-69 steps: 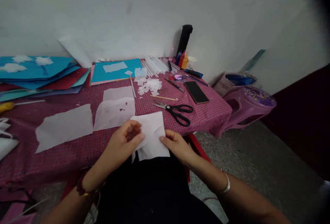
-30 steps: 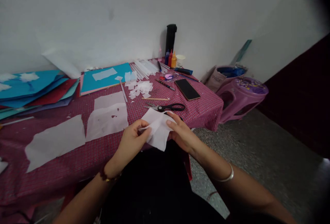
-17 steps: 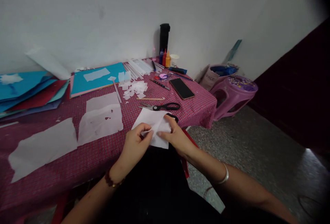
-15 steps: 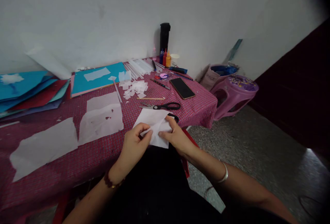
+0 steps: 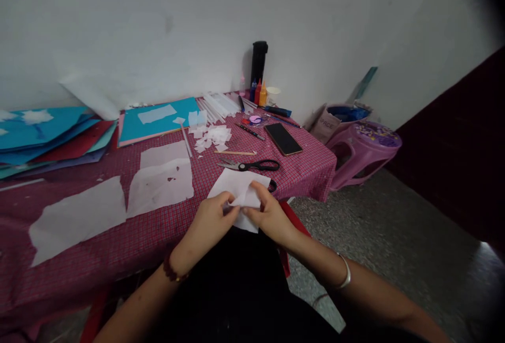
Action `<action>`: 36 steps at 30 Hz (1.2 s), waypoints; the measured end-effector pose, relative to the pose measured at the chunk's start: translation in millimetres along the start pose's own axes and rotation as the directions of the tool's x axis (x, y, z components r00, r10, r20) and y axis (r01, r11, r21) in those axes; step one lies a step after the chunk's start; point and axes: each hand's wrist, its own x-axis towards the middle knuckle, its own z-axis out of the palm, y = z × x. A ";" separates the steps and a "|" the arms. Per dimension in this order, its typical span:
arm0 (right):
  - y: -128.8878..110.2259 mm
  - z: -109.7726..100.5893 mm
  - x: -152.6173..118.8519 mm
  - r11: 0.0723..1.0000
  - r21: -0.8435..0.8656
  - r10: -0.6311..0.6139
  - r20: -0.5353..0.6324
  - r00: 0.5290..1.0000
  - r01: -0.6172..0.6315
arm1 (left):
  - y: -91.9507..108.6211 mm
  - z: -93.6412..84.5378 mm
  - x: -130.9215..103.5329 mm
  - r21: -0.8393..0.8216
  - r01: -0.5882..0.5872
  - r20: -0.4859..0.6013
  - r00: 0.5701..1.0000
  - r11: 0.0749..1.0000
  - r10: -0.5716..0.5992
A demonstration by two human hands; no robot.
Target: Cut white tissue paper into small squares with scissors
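A white sheet of paper is between my hands at the table's front edge, its middle pinched into a raised crease. My left hand is closed on the paper from the left, thumb and fingertips together at the fold. From the right, my right hand grips it too, with the thumb low and the index finger higher on the sheet. Just beyond the paper lie scissors with black handles. Another black loop shows partly from under the paper's right edge.
Torn white sheets lie to the left on the checked tablecloth. Further back are small paper pieces, a wooden stick, a phone, paint bottles and blue card. A pink stool stands right.
My hands have drawn closer together, and the paper's middle is pinched up more. The view has turned slightly left, so the table appears shifted to the right.
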 end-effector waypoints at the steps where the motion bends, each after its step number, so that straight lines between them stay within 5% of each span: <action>1: -1.3 -0.1 -0.4 1.000 0.002 0.014 0.001 1.000 -0.014 | -0.5 -0.3 -0.2 0.025 0.013 -0.017 1.000 1.000 -0.012; 10: -3.0 -6.5 -3.3 0.987 -0.147 -0.053 0.047 0.997 0.060 | -1.3 -2.0 -6.0 -0.153 0.116 -0.099 0.986 0.981 -0.132; 17: 0.0 -11.5 -3.1 0.805 -0.500 -0.228 0.237 0.944 0.320 | -0.2 -1.6 -10.6 -0.236 0.116 -0.082 0.987 0.965 -0.139; 24: -1.8 -11.3 -3.4 0.667 -0.655 -0.126 0.370 0.920 0.355 | -2.4 6.6 -16.4 -0.105 0.036 -0.072 0.996 0.994 -0.043; 29: -1.6 -10.2 -2.4 0.621 -0.712 -0.092 0.348 0.933 0.327 | -5.0 2.4 -18.2 -0.174 0.022 -0.043 0.999 0.985 -0.030; 36: 7.2 -9.4 3.3 0.807 -0.548 -0.108 0.229 0.967 0.220 | 3.0 6.9 -31.2 0.368 -0.050 -0.077 0.993 0.929 0.084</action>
